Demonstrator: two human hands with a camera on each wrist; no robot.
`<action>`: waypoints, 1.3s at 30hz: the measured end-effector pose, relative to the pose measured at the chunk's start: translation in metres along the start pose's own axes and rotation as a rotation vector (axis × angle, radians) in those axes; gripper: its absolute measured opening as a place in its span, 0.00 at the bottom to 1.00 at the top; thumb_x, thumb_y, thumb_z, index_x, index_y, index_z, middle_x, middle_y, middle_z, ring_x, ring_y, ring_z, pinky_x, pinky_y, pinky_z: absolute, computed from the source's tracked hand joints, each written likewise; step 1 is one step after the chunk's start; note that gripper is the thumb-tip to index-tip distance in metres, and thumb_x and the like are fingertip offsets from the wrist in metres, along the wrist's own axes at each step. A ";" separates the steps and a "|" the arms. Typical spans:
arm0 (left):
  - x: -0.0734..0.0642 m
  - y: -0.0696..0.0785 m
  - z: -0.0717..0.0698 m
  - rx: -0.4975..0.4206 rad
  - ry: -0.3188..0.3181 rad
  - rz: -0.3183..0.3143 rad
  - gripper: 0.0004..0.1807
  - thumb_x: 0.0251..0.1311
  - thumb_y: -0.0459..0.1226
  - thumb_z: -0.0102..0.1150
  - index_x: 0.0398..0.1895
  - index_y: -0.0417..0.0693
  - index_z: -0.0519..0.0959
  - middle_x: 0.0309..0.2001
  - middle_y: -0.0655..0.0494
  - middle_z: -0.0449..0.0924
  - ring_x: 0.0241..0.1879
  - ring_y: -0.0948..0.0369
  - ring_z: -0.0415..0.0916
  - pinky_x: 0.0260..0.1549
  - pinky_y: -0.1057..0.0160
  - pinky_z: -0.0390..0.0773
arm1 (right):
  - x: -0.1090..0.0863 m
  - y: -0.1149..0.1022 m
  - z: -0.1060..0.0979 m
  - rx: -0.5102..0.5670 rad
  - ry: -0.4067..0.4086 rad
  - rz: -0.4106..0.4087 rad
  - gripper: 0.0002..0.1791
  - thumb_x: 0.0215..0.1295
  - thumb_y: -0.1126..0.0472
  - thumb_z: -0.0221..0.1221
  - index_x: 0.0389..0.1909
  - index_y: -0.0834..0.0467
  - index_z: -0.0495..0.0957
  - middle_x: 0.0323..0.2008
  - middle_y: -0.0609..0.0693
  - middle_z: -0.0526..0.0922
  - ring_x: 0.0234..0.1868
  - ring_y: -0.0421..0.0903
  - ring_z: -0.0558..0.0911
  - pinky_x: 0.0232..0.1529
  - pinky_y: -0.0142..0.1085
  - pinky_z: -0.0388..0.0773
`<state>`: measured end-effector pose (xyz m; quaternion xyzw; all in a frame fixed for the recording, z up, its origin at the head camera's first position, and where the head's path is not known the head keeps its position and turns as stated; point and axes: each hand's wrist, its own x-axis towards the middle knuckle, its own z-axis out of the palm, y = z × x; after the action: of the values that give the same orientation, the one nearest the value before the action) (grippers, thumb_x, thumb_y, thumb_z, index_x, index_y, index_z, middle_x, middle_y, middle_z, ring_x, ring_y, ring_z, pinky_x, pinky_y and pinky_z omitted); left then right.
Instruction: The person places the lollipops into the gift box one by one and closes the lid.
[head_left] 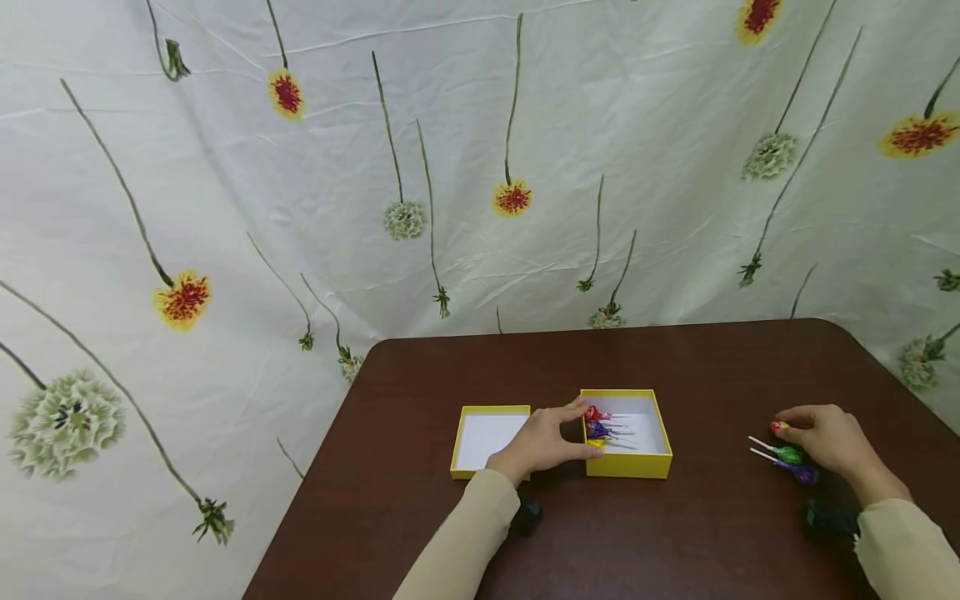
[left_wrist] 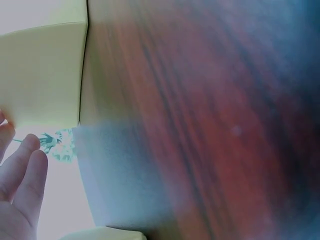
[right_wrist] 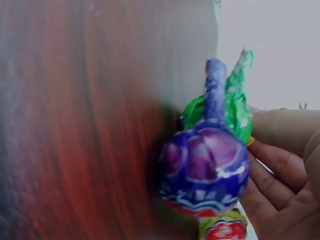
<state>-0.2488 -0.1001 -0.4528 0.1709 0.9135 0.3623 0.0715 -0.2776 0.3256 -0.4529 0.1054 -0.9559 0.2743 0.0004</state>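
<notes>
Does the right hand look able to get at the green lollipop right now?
Probably yes: the green lollipop lies on the table right by the right hand, its stick clear in the head view. That hand appears to pinch a red-and-yellow lollipop, though, which may need letting go first.

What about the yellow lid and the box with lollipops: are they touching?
Apart: the head view shows a strip of dark table between the lid and the box, beyond the left hand.
</notes>
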 end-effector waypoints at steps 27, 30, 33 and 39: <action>0.001 0.002 0.000 0.019 0.008 -0.018 0.45 0.53 0.60 0.70 0.74 0.66 0.65 0.76 0.67 0.58 0.76 0.53 0.60 0.72 0.48 0.65 | 0.001 -0.087 0.004 0.124 0.166 -0.121 0.17 0.66 0.56 0.66 0.48 0.64 0.85 0.47 0.67 0.86 0.45 0.64 0.83 0.39 0.53 0.84; 0.001 0.002 0.000 0.024 0.011 -0.020 0.45 0.53 0.60 0.70 0.74 0.66 0.65 0.76 0.67 0.58 0.75 0.53 0.60 0.72 0.48 0.65 | 0.002 -0.095 0.009 0.149 0.144 -0.113 0.17 0.66 0.57 0.66 0.49 0.64 0.85 0.47 0.66 0.86 0.42 0.58 0.83 0.33 0.42 0.82; 0.001 0.002 -0.001 0.027 0.009 -0.021 0.44 0.53 0.59 0.70 0.74 0.65 0.65 0.76 0.67 0.59 0.75 0.53 0.60 0.72 0.48 0.65 | 0.004 -0.102 0.017 0.174 0.133 -0.111 0.16 0.66 0.57 0.66 0.49 0.63 0.85 0.46 0.63 0.87 0.43 0.55 0.83 0.32 0.36 0.79; 0.002 0.002 0.000 0.040 0.004 -0.017 0.44 0.54 0.59 0.70 0.74 0.65 0.65 0.76 0.67 0.59 0.75 0.54 0.60 0.71 0.48 0.66 | 0.007 -0.116 0.029 0.249 0.104 -0.121 0.16 0.66 0.57 0.66 0.50 0.62 0.85 0.45 0.60 0.88 0.43 0.52 0.84 0.33 0.33 0.81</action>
<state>-0.2502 -0.0978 -0.4515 0.1641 0.9221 0.3435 0.0694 -0.2600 0.2132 -0.4168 0.1479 -0.9050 0.3953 0.0536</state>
